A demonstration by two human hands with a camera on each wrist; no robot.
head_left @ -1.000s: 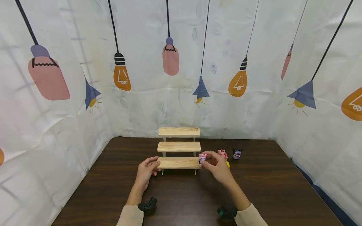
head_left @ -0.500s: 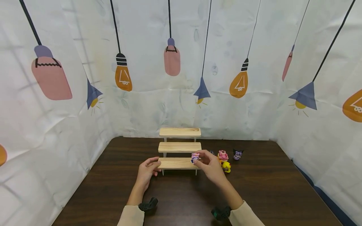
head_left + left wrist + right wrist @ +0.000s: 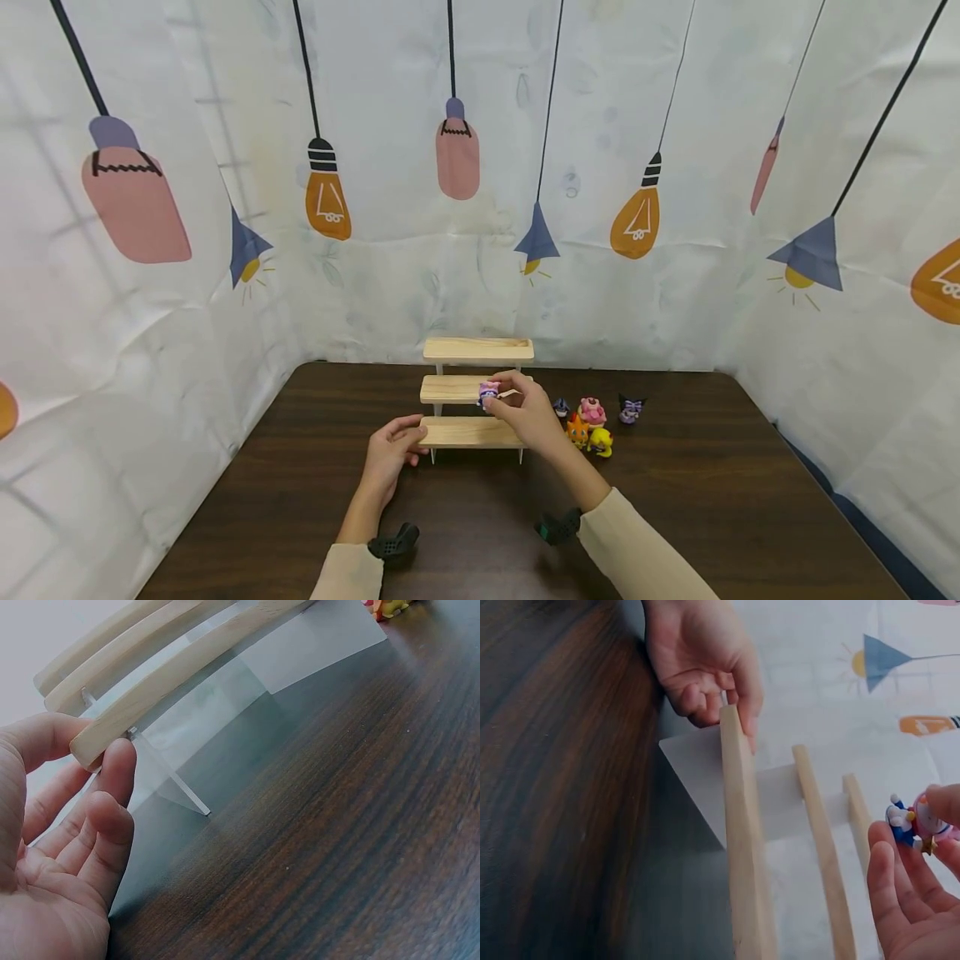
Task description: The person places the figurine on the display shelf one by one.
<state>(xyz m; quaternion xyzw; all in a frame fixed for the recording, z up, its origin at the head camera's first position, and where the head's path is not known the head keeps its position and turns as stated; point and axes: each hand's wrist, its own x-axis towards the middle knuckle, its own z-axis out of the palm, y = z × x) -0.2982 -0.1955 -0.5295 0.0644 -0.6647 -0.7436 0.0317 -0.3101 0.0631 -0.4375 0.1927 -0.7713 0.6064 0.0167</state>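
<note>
The right hand (image 3: 527, 414) pinches a pink-and-blue figurine (image 3: 488, 393) between thumb and fingers. In the head view it lies over the middle board (image 3: 446, 389) of a three-tier wooden display stand (image 3: 459, 347); in the right-wrist view it is apart from the boards. The left hand (image 3: 389, 446), at the stand's 8 o'clock, pinches one end of the bottom board (image 3: 465, 432). On the brown worktop (image 3: 690, 500), at the stand's 3 o'clock, is a pink figurine (image 3: 592, 413), with an orange figurine (image 3: 577, 432) at its 7 o'clock, a yellow figurine (image 3: 601, 442) between 5 and 6, a dark blue figurine (image 3: 561, 407) at 9, and a purple-and-black figurine (image 3: 629, 410) at 3.
</note>
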